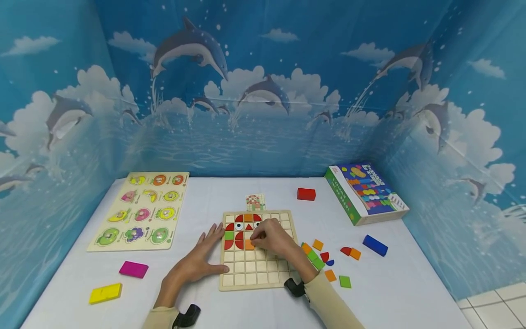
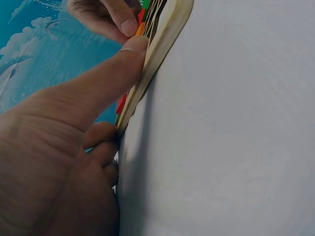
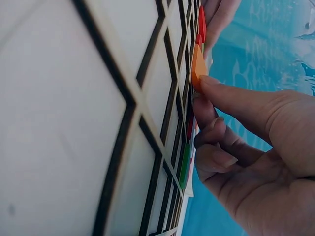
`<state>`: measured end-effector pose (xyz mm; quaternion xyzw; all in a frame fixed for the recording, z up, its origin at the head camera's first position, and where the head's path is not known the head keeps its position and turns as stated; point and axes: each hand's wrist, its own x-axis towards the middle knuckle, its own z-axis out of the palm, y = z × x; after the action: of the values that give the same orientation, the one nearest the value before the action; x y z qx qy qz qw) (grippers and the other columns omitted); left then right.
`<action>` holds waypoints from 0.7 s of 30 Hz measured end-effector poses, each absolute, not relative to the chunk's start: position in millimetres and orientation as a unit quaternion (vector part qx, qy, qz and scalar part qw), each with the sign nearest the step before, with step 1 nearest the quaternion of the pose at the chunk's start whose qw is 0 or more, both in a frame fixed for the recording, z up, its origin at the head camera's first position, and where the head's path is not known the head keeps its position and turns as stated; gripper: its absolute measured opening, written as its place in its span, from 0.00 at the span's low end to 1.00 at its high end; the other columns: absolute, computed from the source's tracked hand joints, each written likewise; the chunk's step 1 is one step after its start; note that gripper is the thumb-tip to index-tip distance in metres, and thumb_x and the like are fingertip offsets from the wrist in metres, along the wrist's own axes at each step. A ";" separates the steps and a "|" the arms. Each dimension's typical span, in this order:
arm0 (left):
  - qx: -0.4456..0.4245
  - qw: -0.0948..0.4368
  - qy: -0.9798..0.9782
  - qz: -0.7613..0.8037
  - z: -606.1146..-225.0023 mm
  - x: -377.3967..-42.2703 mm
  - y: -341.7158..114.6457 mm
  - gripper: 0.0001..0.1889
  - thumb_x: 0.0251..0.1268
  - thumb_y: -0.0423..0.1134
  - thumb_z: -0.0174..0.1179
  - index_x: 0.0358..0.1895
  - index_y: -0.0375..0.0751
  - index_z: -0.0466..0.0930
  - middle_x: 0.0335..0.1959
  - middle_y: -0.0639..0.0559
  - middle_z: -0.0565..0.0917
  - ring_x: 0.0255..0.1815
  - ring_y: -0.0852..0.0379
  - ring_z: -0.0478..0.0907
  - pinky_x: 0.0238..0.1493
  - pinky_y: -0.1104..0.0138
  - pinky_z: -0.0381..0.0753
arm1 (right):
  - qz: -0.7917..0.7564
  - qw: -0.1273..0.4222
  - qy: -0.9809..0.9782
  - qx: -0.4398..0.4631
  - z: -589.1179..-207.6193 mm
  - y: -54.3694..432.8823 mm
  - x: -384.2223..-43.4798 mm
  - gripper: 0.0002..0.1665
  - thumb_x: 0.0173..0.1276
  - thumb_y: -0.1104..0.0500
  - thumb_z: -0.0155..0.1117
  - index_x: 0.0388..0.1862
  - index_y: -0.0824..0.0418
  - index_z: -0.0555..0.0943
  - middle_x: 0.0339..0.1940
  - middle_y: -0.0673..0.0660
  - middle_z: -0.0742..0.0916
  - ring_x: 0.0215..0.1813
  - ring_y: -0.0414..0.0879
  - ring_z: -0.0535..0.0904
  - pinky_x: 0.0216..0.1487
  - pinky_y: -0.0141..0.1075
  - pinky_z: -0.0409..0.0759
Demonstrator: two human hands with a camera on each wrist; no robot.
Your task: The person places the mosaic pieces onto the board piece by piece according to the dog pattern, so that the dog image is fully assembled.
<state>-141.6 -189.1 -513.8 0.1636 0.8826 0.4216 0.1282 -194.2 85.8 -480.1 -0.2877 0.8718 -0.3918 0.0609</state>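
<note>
A wooden grid board (image 1: 250, 278) lies on the white table. Red, green and orange tiles, with round eye tiles (image 1: 239, 226), fill part of its upper left. My right hand (image 1: 274, 237) pinches an orange square tile (image 3: 198, 66) between thumb and index finger, at a cell below the red triangle (image 1: 248, 227). In the right wrist view the tile sits tilted against the grid; whether it is fully seated I cannot tell. My left hand (image 1: 197, 262) spreads along the board's left edge, thumb and fingertips touching it. The right hand hides some upper right cells.
A small picture card (image 1: 255, 202) lies behind the board. Loose tiles (image 1: 314, 258) are scattered to its right. Around stand a fruit puzzle (image 1: 123, 210), a printed box (image 1: 365, 194), and magenta (image 1: 133, 269), yellow (image 1: 105, 293), red (image 1: 306, 194) and blue (image 1: 375, 245) blocks.
</note>
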 end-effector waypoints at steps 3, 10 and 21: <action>0.162 0.127 0.882 0.425 -514.2 -141.5 -189.1 0.60 0.57 0.44 0.83 0.88 0.40 0.52 0.91 0.45 0.46 0.91 0.43 0.35 0.90 0.45 0.33 | -0.393 0.064 0.872 -0.284 -479.9 86.0 -192.8 0.04 0.65 0.71 0.79 0.36 0.65 0.95 0.33 0.54 0.93 0.35 0.40 0.84 0.35 0.30 0.86; 0.155 0.129 0.882 0.426 -514.4 -142.2 -190.0 0.60 0.57 0.45 0.83 0.88 0.41 0.52 0.91 0.46 0.45 0.91 0.43 0.34 0.90 0.45 0.33 | -0.395 0.066 0.871 -0.285 -480.2 85.6 -192.1 0.04 0.66 0.71 0.78 0.38 0.65 0.95 0.35 0.56 0.94 0.38 0.43 0.85 0.38 0.31 0.87; 0.148 0.131 0.882 0.428 -515.3 -142.5 -187.4 0.61 0.55 0.44 0.84 0.89 0.43 0.53 0.91 0.47 0.45 0.92 0.44 0.34 0.90 0.44 0.33 | -0.403 0.074 0.858 -0.311 -466.7 122.3 -190.2 0.09 0.69 0.64 0.79 0.47 0.64 0.93 0.38 0.50 0.93 0.36 0.39 0.82 0.38 0.31 0.86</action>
<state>-142.5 -187.4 -515.3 0.1476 0.8819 0.4282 0.1310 -190.2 122.3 -466.7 -0.3109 0.8577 -0.4027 0.0738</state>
